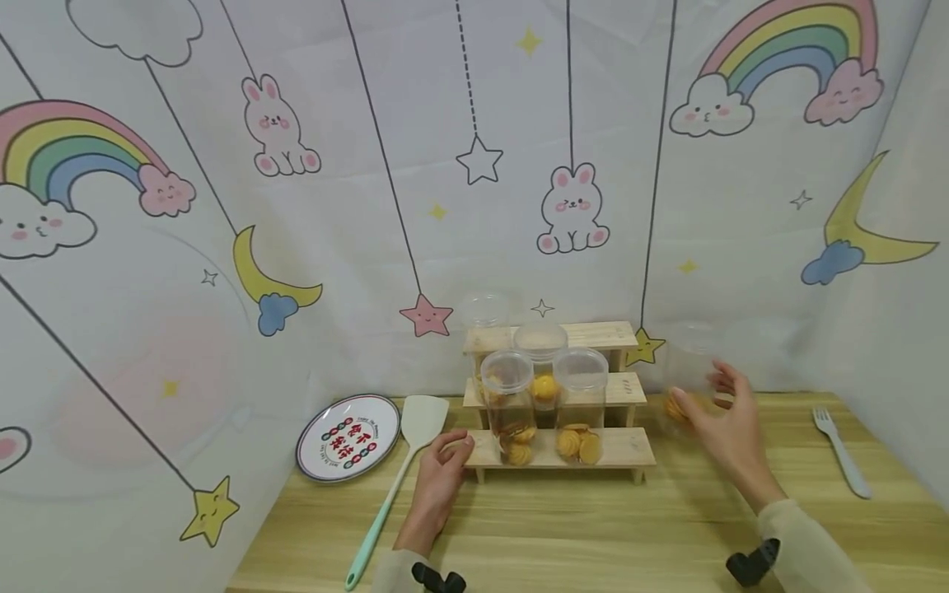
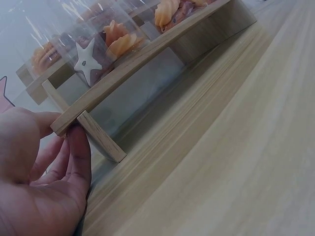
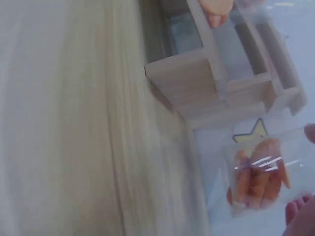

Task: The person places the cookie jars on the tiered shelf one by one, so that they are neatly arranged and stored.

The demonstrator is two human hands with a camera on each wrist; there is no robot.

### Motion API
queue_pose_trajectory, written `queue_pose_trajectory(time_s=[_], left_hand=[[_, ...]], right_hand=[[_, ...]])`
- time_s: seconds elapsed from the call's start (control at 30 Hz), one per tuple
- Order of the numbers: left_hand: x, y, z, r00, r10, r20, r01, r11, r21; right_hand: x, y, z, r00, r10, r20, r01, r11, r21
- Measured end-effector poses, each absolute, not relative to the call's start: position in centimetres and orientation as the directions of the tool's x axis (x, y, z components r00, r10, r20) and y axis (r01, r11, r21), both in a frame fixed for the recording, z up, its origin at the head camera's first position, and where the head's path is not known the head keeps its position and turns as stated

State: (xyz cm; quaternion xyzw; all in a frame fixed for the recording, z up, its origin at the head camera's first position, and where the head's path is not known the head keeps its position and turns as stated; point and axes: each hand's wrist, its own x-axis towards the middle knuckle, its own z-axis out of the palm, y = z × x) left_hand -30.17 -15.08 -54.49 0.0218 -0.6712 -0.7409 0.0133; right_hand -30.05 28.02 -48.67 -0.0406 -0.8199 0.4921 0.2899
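Observation:
A three-tier wooden display stand (image 1: 482, 449) stands on the table against the backdrop. My left hand (image 1: 440, 476) pinches the left end of its lowest tier; in the left wrist view the thumb lies on the board's edge and curled fingers (image 2: 78, 152) are beneath. Right of the stand, my right hand (image 1: 730, 436) holds a clear lidded jar (image 1: 691, 358) of cookies, thumb on one side and fingers on the other. Orange-brown cookies (image 3: 258, 179) show inside it in the right wrist view. Two clear jars of cookies, a left jar (image 1: 507, 403) and a right jar (image 1: 582, 395), stand on the lowest tier.
Behind them, another jar (image 1: 540, 342) and a clear lid or jar top (image 1: 485, 310) show on higher tiers. To the left lie a printed plate (image 1: 348, 436) and a spatula (image 1: 424, 420) with a mint handle. A pale fork (image 1: 841, 453) lies far right.

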Motion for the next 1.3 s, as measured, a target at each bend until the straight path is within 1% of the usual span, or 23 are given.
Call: queue_pose_trajectory(time_s=[0.13,0.23,0.37,0.5,0.73,1.03,1.3], left_hand=[[-30.2,-15.2,-54.6,-0.999,-0.051,-0.013,-0.009,-0.091,0.996],[-30.2,-15.3,-54.6,-0.999,-0.049,-0.012,-0.008,-0.087,0.996],[-30.1,-15.5,-54.5,-0.999,-0.05,-0.009,-0.005,-0.074,0.997],[-30.2,-15.6,-54.6,-0.999,-0.053,-0.007,-0.004,-0.067,0.998],[-30.0,-15.7,-54.4,-0.998,-0.058,-0.018,-0.013,-0.08,0.997],[-29.8,-15.4,-54.2,-0.998,-0.052,-0.024,-0.02,-0.088,0.996],[-29.9,-15.1,-54.1,-0.999,-0.036,-0.02,-0.016,-0.095,0.995]], right_hand=[[-28.5,27.9,-48.5,-0.808,0.311,0.5,-0.256,0.58,-0.774],[-27.3,27.4,-48.3,-0.805,0.274,0.526,-0.275,0.614,-0.74],[-26.0,26.6,-47.9,-0.814,0.253,0.524,-0.292,0.601,-0.744],[-25.2,25.6,-47.7,-0.808,0.229,0.543,-0.348,0.559,-0.753],[-25.3,23.8,-48.2,-0.786,0.158,0.598,-0.457,0.504,-0.733],[-26.2,21.8,-48.5,-0.801,0.11,0.589,-0.47,0.495,-0.731],[-26.7,20.8,-48.9,-0.793,0.069,0.606,-0.498,0.5,-0.709]])
